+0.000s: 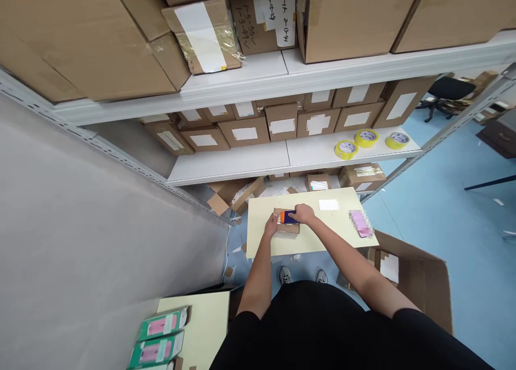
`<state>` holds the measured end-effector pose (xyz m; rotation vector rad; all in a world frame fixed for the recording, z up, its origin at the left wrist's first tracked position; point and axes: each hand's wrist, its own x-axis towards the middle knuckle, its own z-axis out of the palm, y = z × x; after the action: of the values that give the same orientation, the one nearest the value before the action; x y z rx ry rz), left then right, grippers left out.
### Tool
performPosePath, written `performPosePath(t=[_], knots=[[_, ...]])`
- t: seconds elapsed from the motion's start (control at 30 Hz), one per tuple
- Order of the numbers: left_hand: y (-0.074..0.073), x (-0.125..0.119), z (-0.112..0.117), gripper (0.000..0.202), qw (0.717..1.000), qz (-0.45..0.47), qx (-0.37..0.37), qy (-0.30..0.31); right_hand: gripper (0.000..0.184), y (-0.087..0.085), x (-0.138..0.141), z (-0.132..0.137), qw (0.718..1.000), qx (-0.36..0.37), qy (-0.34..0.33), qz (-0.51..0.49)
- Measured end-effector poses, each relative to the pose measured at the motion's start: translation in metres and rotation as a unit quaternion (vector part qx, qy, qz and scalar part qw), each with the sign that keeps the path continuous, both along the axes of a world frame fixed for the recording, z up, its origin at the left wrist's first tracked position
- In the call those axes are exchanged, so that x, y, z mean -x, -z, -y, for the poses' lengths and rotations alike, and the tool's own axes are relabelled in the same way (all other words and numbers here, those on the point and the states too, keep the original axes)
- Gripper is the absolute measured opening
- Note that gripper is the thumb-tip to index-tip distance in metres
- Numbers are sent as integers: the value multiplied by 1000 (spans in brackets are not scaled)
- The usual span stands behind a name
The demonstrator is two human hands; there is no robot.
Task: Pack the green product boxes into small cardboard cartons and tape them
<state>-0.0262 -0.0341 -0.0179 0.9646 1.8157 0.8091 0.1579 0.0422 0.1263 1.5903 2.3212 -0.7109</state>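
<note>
A small cardboard box (288,229) lies on the cream tabletop (322,236). My left hand (271,224) grips the left end of this box, its fingers partly hidden against the side. Wrapped round a dark blue and orange tape dispenser (289,217) is my right hand (305,213). The dispenser rests on or just over the top of the box, with its orange end toward my left hand. A shiny patch, apparently clear tape, shows beside that orange end.
A white label (328,204) and a blurred pink item (361,223) lie on the tabletop. Ahead, a shelf (250,158) carries cardboard boxes and yellow tape rolls (366,138). An open carton (431,284) stands right; green boxes (157,348) sit on a lower-left table.
</note>
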Motion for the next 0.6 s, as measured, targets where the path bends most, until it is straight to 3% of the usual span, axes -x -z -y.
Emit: performPosePath(t=[0.27,0.4,0.6], knots=[[13,-85,4,68,996,-49,67,-29,59,-8,-46,-6,998,-16,-9,52],[10,-96,-1,68,995,-64,73,-13,60,-4,-72,-1,999,-9,6,53],[5,-97,-9,69,993,-77,84,8,64,0,-89,0,998,-14,25,59]])
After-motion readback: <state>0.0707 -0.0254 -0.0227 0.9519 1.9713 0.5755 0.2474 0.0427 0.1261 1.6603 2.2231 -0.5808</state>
